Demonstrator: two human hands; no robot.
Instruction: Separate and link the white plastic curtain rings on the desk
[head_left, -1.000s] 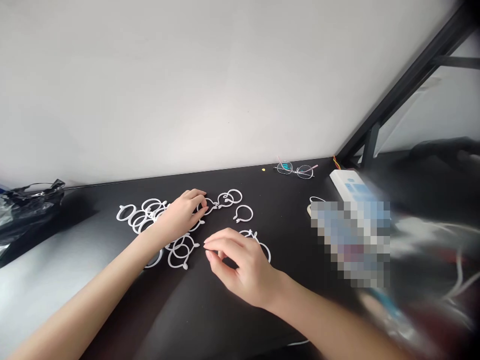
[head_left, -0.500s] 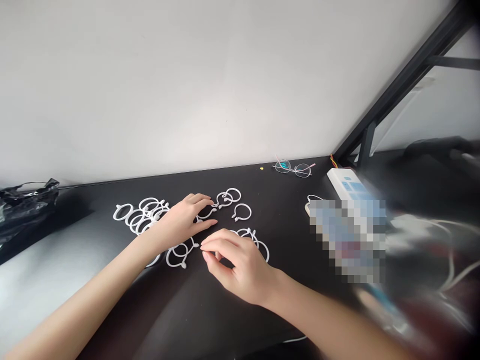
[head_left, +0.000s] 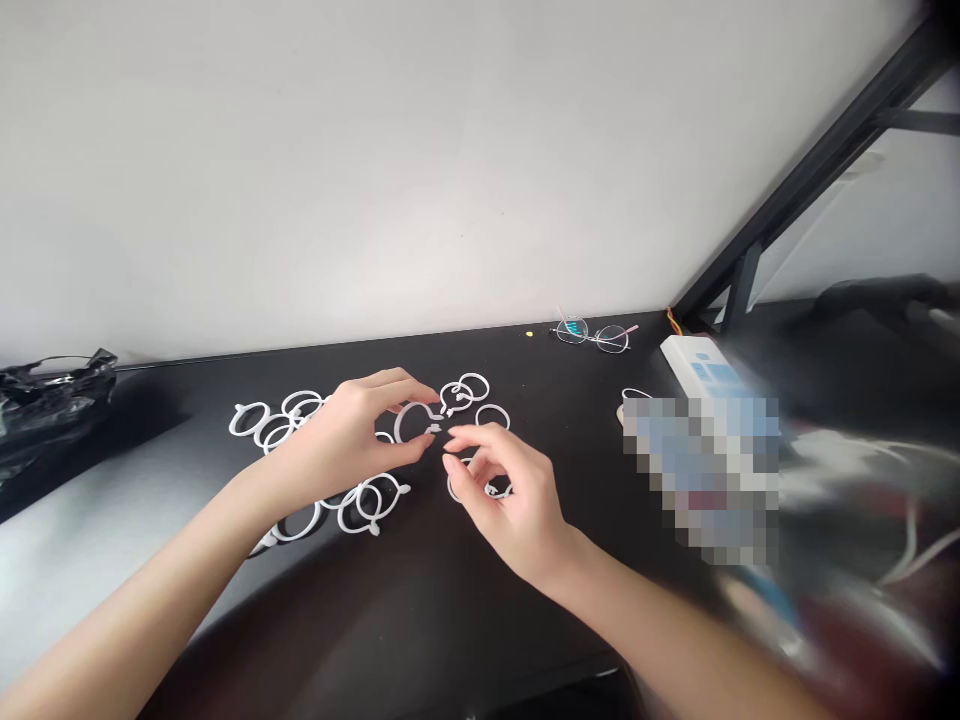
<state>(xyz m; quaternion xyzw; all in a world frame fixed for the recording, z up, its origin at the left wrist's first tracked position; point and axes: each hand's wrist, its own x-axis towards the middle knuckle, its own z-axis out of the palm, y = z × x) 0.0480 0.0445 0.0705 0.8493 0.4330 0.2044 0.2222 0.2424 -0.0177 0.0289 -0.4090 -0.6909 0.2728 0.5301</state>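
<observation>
Several white plastic rings (head_left: 300, 420) lie scattered on a black table (head_left: 420, 600). My left hand (head_left: 352, 435) is lifted a little off the table and pinches one white ring (head_left: 416, 420) between thumb and fingers. My right hand (head_left: 502, 490) hovers just right of that ring, its fingers curled and apart, its fingertips close to the ring's clasp, holding nothing I can see. More rings (head_left: 371, 500) lie below my left hand, and a few (head_left: 472, 390) lie behind my right hand.
A pair of glasses (head_left: 596, 337) lies near the wall at the back. A white power strip (head_left: 701, 365) and a blurred-out object (head_left: 697, 470) sit at the right, with white cables (head_left: 900, 520) beyond. Crumpled black plastic (head_left: 52, 390) is at the far left.
My left hand has picked a ring up off the table and raised it. My right hand has moved up and to the right toward that ring, with its fingers spreading.
</observation>
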